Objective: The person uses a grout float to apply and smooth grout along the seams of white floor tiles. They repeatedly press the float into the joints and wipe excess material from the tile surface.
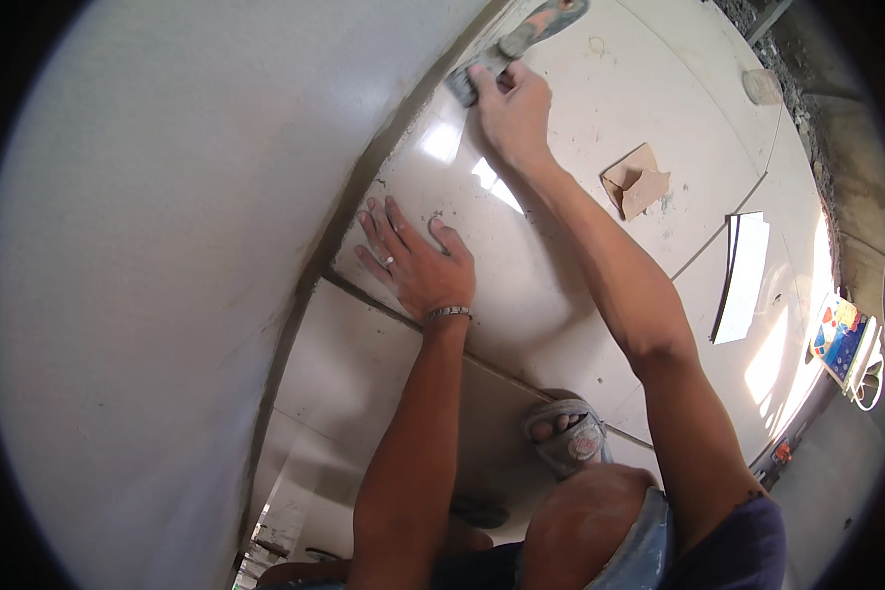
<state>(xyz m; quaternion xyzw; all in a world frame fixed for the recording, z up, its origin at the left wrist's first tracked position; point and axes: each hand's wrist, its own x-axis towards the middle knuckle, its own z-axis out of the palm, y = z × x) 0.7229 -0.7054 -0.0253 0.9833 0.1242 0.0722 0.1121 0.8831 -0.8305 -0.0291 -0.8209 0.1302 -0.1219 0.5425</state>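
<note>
My left hand (425, 264) lies flat on the glossy white floor tile (541, 265), fingers spread, with a ring and a bracelet on it. Its fingertips are close to the grey joint (349, 202) that runs along the foot of the wall. Farther ahead, my right hand (517, 116) has its fingers closed at the grey-smeared blade of a putty knife (533, 31). That tool has a dark and orange handle pointing away to the upper right, and its blade lies near the wall joint. The fingers partly hide the blade.
A smooth pale wall (157, 256) fills the left side. On the tiles to the right lie torn brown cardboard (639, 182), a white strip (742, 275) and a round lump (761, 87). A colourful bag (841, 339) stands at the far right. My sandalled foot (567, 433) rests below.
</note>
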